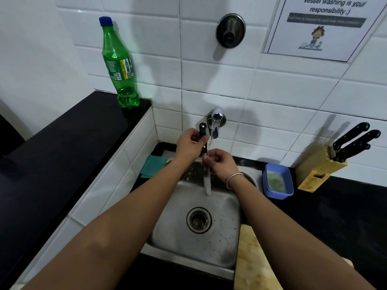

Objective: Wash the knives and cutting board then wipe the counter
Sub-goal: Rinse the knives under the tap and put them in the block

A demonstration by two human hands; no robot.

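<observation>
My left hand grips the black handle of a knife held upright under the running tap, blade pointing down into the steel sink. My right hand pinches the top of the blade just below the handle. A wooden cutting board lies at the sink's right front edge, partly under my right forearm. Three black-handled knives stand in a wooden knife block on the black counter to the right.
A blue tub with green soapy scrub sits right of the sink. A teal cloth lies at the sink's back left corner. A green plastic bottle stands on the raised black ledge at left. A notice hangs on the tiled wall.
</observation>
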